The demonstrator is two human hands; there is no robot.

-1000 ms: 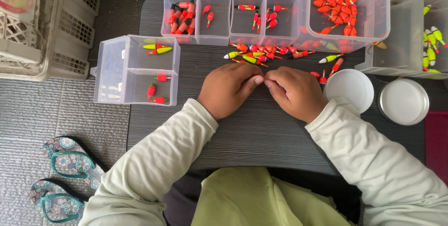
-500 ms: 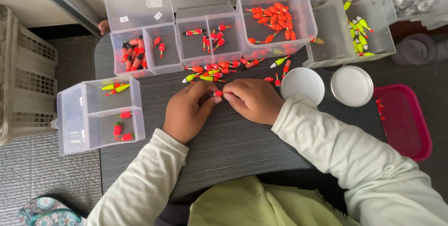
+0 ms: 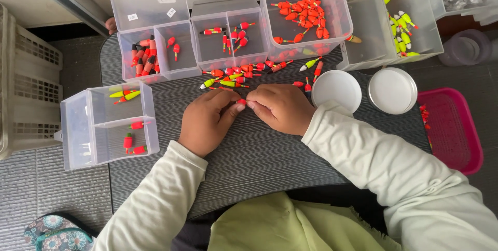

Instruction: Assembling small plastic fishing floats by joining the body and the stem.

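Observation:
My left hand point(image 3: 206, 120) and my right hand point(image 3: 280, 107) rest on a dark ribbed table point(image 3: 259, 163), fingertips meeting. Between the fingertips of both hands sits a small red fishing float point(image 3: 241, 102). Just beyond the hands lies a loose row of red and yellow-green floats point(image 3: 244, 72). Behind them stand clear plastic boxes: a divided one with red floats point(image 3: 150, 54), a middle one with a few floats point(image 3: 230, 38), and a large tub full of red floats point(image 3: 303, 12).
A clear divided box point(image 3: 106, 124) with yellow and red floats sits at the left table edge. Two white round lids point(image 3: 336, 89) point(image 3: 392, 90) lie right of my hands. A box of yellow-green floats point(image 3: 402, 23), a pink basket point(image 3: 451, 126) and a white crate point(image 3: 26, 80) surround the table.
The view has shifted and moved closer, so the boxes sit lower and left. Both hands stay together over the small red float, with fingertips working it.

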